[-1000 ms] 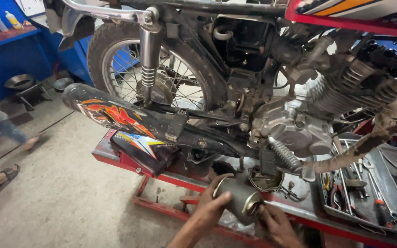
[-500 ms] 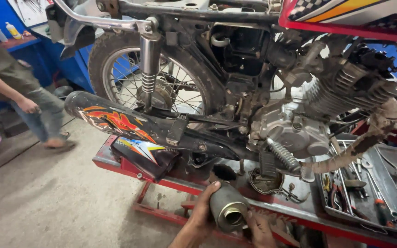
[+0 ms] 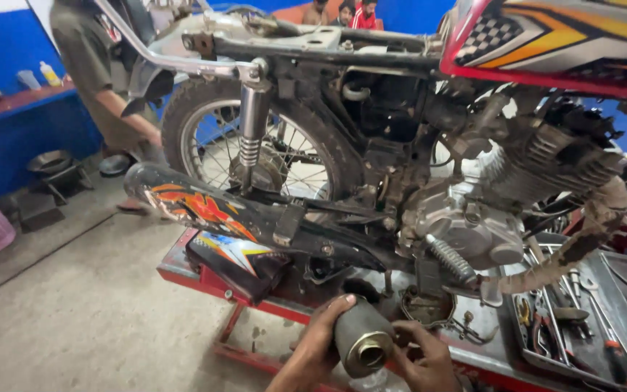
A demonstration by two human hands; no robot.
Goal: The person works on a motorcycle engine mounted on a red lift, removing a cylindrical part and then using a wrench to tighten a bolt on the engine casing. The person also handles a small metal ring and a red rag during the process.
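Left hand (image 3: 318,347) wrapping around side of grey metal cylinder (image 3: 361,341), fingers curling over top. Right hand (image 3: 424,357) gripping same cylinder at its open brass-ringed end. Cylinder sitting low at frame bottom, just in front of red lift table (image 3: 205,279), below motorcycle engine (image 3: 473,225). Painted exhaust pipe (image 3: 205,210) running leftward beside rear wheel (image 3: 255,145). Tool tray (image 3: 582,327) lying at right. Another person (image 3: 96,80) standing behind wheel.

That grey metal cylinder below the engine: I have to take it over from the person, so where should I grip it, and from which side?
Probably around its round body, behind the open end. The cylinder lies tilted, mouth toward the camera; the left hand wraps one side, the right hand touches the rim. Come from above, where the barrel shows bare.
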